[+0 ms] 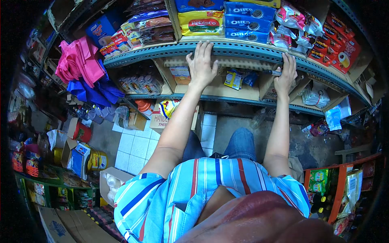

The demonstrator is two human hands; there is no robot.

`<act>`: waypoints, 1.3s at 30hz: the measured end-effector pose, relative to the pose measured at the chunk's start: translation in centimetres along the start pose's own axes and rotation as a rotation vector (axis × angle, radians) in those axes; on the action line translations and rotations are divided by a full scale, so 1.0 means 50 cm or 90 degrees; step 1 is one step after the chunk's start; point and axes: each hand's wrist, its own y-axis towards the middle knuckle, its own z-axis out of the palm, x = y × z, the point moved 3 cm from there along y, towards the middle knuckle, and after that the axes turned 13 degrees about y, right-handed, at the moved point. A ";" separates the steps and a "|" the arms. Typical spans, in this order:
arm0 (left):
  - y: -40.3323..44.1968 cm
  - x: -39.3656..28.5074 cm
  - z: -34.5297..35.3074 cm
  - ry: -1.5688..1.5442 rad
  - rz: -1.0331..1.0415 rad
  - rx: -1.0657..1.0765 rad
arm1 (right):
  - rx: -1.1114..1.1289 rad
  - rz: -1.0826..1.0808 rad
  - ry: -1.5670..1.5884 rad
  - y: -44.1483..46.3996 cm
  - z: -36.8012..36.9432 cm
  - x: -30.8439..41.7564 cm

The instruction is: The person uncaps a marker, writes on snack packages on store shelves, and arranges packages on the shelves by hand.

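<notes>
1. I see a drop as the main risk: the slim dark stick could fall below the blue rail if my right hand loosens while also bracing there.
2. My left hand could nudge the yellow Rebisco pack just behind the rail if its fingers slide forward.
3. That left hand is open, fingers laid over the rail, gripping nothing.
4. My right hand is bent at the rail, farther right, apparently gripping the stick; I cannot tell exactly what it is.
5. The stick lies just under the rail, between my hands, its pale end at the right thumb.
</notes>
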 end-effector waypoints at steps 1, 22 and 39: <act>0.000 0.000 0.000 -0.006 0.002 -0.001 | -0.002 0.000 0.007 -0.001 0.001 -0.001; 0.066 0.046 0.008 0.157 0.038 -0.041 | -0.014 -0.009 0.021 0.004 0.000 0.007; 0.066 0.074 0.003 0.127 0.062 -0.008 | -0.012 -0.025 0.015 0.005 -0.007 0.015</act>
